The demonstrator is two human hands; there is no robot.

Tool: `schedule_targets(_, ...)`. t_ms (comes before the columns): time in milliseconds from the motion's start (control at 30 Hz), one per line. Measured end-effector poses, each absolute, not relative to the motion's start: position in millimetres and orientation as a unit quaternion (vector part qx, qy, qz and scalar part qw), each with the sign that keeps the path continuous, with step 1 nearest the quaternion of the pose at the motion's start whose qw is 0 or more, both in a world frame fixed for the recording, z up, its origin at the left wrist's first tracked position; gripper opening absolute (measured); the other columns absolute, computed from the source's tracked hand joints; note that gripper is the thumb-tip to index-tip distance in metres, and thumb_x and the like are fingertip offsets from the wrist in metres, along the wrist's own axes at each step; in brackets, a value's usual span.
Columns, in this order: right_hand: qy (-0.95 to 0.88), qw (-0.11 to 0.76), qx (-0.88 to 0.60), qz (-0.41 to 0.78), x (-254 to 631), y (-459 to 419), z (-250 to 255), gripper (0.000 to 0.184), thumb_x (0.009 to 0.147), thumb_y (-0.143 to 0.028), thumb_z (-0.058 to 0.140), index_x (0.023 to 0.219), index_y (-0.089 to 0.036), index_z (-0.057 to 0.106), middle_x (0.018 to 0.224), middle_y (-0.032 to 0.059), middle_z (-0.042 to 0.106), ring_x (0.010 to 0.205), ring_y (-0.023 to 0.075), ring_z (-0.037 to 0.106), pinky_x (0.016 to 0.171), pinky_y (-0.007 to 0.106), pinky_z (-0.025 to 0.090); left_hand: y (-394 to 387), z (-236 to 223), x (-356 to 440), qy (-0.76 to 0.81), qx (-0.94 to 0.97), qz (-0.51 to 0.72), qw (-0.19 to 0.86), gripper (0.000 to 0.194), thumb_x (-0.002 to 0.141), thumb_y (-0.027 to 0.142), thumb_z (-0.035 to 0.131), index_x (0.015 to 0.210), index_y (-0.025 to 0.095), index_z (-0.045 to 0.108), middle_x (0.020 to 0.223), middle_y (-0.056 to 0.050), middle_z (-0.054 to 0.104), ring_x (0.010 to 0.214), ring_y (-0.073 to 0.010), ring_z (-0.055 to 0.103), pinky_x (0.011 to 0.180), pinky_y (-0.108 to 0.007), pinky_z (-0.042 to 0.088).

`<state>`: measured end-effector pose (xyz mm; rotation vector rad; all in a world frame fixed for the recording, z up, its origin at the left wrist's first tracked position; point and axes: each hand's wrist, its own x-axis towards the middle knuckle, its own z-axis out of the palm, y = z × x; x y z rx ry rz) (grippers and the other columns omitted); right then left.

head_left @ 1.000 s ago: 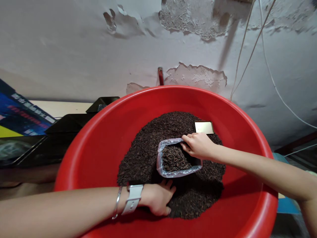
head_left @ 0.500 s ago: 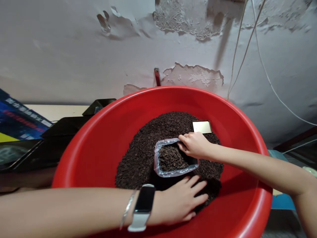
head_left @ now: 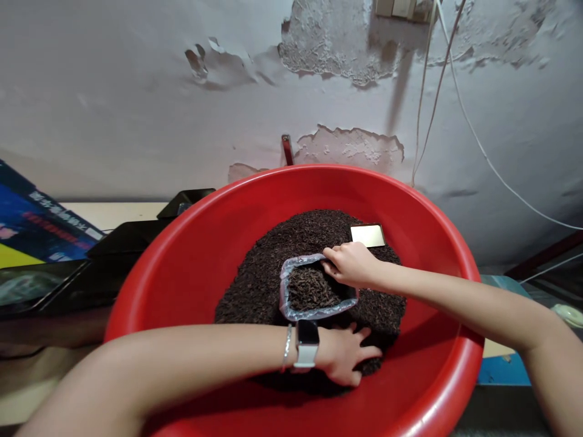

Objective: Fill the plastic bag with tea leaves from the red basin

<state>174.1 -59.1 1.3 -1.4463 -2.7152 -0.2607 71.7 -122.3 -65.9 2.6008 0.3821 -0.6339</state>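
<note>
A big red plastic basin (head_left: 191,255) holds a heap of dark brown loose tea leaves (head_left: 273,267). In the heap stands a clear plastic bag (head_left: 300,312), its mouth wide and partly filled with the leaves. My right hand (head_left: 348,264) pinches the far rim of the bag. My left hand (head_left: 348,358), with a white watch and a thin bracelet on the wrist, lies on the leaves just in front of the bag, fingers spread and curled into the heap. A small shiny gold packet (head_left: 368,235) lies on the leaves behind my right hand.
The basin stands against a peeling grey wall (head_left: 136,91) with white cables (head_left: 432,79) hanging down on the right. Black trays (head_left: 122,233) and a blue printed box (head_left: 36,224) lie to the left. A blue object (head_left: 498,370) shows at the right.
My left hand has swept right along the front of the bag, turned palm down and spread its fingers on the leaves. My right hand has kept its grip on the bag's rim.
</note>
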Motion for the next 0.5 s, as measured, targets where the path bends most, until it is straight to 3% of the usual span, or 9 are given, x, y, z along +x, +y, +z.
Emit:
schedule_targets(133,-0.877,0.033,-0.471,-0.085,174,-59,0,0.029,0.09,-0.033,0.037,0.094,-0.016,0.059,0.084,0.008,0.068,0.07,0.0176,0.062,0.056,0.026,0.03,-119,-63,43,0.163,0.93,-0.267,0.194,0.08,0.061,0.026,0.071,0.135,0.025,0.039,0.138,-0.02,0.039,0.122,-0.0464,0.038,0.083,-0.056,0.045)
schedule_targets(200,-0.877,0.034,-0.471,-0.085,174,-58,0,0.028,0.09,-0.033,0.037,0.093,-0.016,0.059,0.084,0.0076,0.068,0.069,0.0172,0.062,0.055,0.026,0.029,-119,-66,33,0.168,0.934,-0.275,0.154,0.079,0.055,0.022,0.076,0.129,0.023,0.047,0.133,-0.02,0.045,0.119,-0.0446,0.042,0.081,-0.052,0.047)
schedule_targets(333,-0.878,0.036,-0.468,-0.093,174,-58,-1,0.027,0.089,-0.032,0.037,0.092,-0.017,0.059,0.083,0.0068,0.068,0.069,0.0178,0.062,0.053,0.026,0.027,-118,-57,23,0.103,0.96,-0.248,0.075,0.047,0.066,0.015,0.071,0.111,0.018,0.059,0.106,-0.018,0.063,0.092,-0.0319,0.062,0.068,-0.035,0.052)
schedule_targets(433,-0.88,0.034,-0.466,-0.09,174,-58,-1,0.028,0.09,-0.033,0.037,0.094,-0.016,0.059,0.084,0.0077,0.068,0.07,0.0178,0.062,0.054,0.026,0.029,-118,-29,20,0.094,0.971,-0.21,0.062,0.031,0.07,0.013,0.067,0.1,0.017,0.063,0.091,-0.013,0.066,0.073,-0.0246,0.065,0.06,-0.029,0.049)
schedule_targets(500,-0.88,0.032,-0.466,-0.087,173,-58,-1,0.028,0.09,-0.033,0.037,0.095,-0.016,0.059,0.084,0.0083,0.068,0.07,0.0179,0.062,0.055,0.026,0.03,-117,-5,18,0.105,0.976,-0.177,0.077,0.027,0.07,0.012,0.067,0.096,0.017,0.063,0.089,-0.01,0.065,0.072,-0.0226,0.064,0.058,-0.026,0.046)
